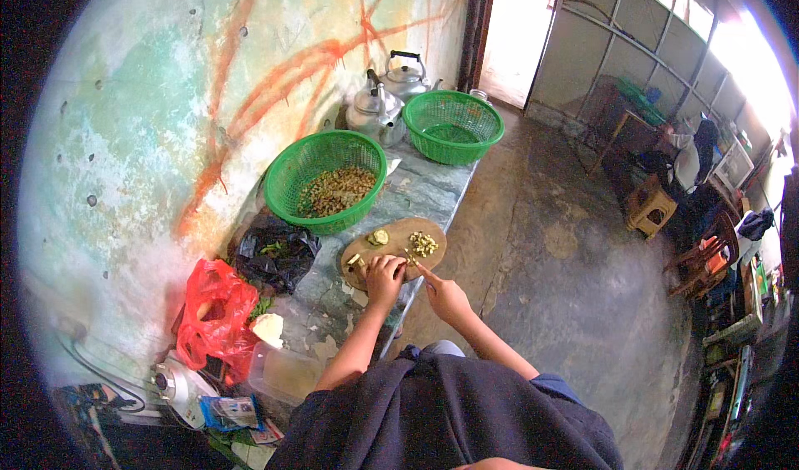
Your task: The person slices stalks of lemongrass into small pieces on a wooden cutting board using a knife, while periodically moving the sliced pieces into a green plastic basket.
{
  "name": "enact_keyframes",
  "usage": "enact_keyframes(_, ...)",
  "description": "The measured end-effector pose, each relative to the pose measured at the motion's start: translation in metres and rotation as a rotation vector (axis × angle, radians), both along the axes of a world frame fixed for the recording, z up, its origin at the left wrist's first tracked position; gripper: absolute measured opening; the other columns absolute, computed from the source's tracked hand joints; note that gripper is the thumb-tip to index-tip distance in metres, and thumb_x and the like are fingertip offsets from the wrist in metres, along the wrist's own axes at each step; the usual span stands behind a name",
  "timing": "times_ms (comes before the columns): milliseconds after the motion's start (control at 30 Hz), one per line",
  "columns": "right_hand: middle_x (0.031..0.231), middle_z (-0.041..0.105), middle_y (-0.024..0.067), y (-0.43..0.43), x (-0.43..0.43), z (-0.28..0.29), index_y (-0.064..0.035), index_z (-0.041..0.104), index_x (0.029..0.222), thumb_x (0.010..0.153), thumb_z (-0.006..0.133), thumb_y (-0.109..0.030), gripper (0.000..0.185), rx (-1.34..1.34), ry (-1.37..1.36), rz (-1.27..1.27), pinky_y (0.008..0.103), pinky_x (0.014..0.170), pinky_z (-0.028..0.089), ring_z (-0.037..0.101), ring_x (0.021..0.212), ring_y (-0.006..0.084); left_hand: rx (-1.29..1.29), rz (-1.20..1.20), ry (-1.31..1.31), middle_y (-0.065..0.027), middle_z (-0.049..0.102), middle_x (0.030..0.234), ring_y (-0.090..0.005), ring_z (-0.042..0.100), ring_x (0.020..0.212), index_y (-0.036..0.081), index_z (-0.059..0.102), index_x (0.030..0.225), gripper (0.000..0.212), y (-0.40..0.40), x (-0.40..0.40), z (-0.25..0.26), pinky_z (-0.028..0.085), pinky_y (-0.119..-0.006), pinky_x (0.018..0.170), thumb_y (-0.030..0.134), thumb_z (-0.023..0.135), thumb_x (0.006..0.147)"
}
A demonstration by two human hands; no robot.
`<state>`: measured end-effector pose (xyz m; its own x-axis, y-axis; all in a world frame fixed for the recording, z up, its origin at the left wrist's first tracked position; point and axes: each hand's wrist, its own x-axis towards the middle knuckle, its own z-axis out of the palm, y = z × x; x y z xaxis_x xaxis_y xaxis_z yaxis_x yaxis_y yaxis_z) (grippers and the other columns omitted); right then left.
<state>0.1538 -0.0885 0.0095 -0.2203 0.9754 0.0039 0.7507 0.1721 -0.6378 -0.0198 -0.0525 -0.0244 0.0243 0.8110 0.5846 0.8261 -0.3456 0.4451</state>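
Note:
An oval wooden cutting board lies at the edge of the grey-patterned counter in front of me. On it my left hand is curled over a pale vegetable piece, mostly hidden by the fingers. My right hand grips a knife with its index finger stretched along it; the blade points in beside the left fingertips. Small diced vegetable is heaped at the board's right end. A cut chunk rests near its far edge, and pale strips lie left of my left hand.
Beyond the board stand a green plastic basket with chopped food, another green basket and two metal kettles. To the left are a black plastic bag, a red bag and a clear plastic container.

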Motion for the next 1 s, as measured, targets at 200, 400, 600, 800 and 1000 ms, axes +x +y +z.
enact_keyframes(200,0.08,0.064,0.0269,-0.005,-0.002,0.004,-0.0261,0.046,0.141,0.092,0.046,-0.016,0.05,-0.033,-0.071,0.025,0.0526,0.068,0.05,0.064,0.075,0.0438,-0.005,-0.004,-0.041,0.0028,0.065,0.095,-0.022,0.057,0.095,0.017,0.071,0.092,0.011,0.003,0.0,-0.008,0.036,-0.043,0.085,0.023,0.071,0.083)
enact_keyframes(400,0.083,0.065,0.0271,0.003,-0.002,0.0,-0.0239,0.049,0.139,0.091,0.047,-0.014,0.049,-0.014,-0.04,0.029,0.0524,0.071,0.05,0.064,0.077,0.0441,-0.011,0.006,-0.041,0.0011,0.065,0.094,-0.0233,0.057,0.095,0.015,0.071,0.092,0.011,0.001,0.003,-0.002,0.039,-0.041,0.084,0.022,0.071,0.082)
enact_keyframes(600,0.085,0.064,0.0278,0.005,-0.003,0.005,-0.0265,0.048,0.139,0.092,0.049,-0.015,0.049,-0.004,0.014,0.026,0.053,0.072,0.05,0.063,0.08,0.045,-0.006,-0.059,-0.052,-0.0056,0.064,0.095,-0.0282,0.056,0.095,0.01,0.069,0.095,0.014,-0.002,-0.001,0.004,0.046,-0.04,0.083,0.015,0.069,0.082)
enact_keyframes(800,0.084,0.065,0.0267,-0.005,-0.008,0.011,-0.0281,0.048,0.14,0.093,0.048,-0.017,0.048,-0.055,-0.061,0.009,0.0528,0.071,0.05,0.065,0.079,0.0433,0.002,-0.051,-0.071,-0.005,0.064,0.095,-0.0279,0.057,0.096,0.011,0.069,0.095,0.013,-0.002,-0.002,0.003,0.046,-0.04,0.084,0.016,0.069,0.083)
enact_keyframes(1000,0.083,0.065,0.0263,0.007,-0.007,-0.007,-0.0285,0.049,0.139,0.093,0.048,-0.017,0.047,-0.029,-0.072,-0.004,0.0522,0.07,0.051,0.065,0.078,0.0434,0.002,-0.012,-0.01,-0.003,0.064,0.095,-0.0259,0.057,0.096,0.014,0.069,0.093,0.011,-0.002,0.003,0.007,0.042,-0.041,0.086,0.019,0.069,0.083)
